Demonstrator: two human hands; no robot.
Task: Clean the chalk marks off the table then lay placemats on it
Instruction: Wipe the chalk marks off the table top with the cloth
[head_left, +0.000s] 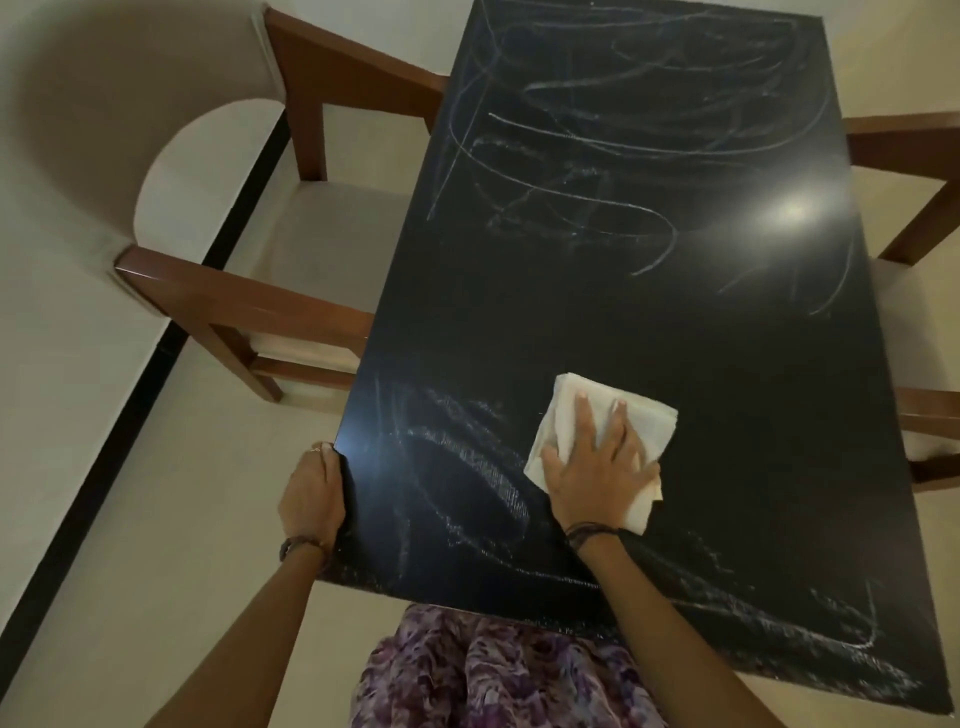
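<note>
A black table (649, 332) stretches away from me, scribbled with white chalk marks (561, 171) over its far half and smeared chalk (467, 467) along the near edge. My right hand (597, 462) lies flat with spread fingers on a folded white cloth (618, 410), pressing it to the tabletop near the middle of the near half. My left hand (311, 499) grips the table's near left corner, fingers curled round the edge. No placemats are in view.
A wooden chair (270, 291) with a pale seat stands at the table's left side. Another wooden chair (914, 260) is at the right side. A lamp's glare (789, 210) reflects off the tabletop. Pale floor surrounds the table.
</note>
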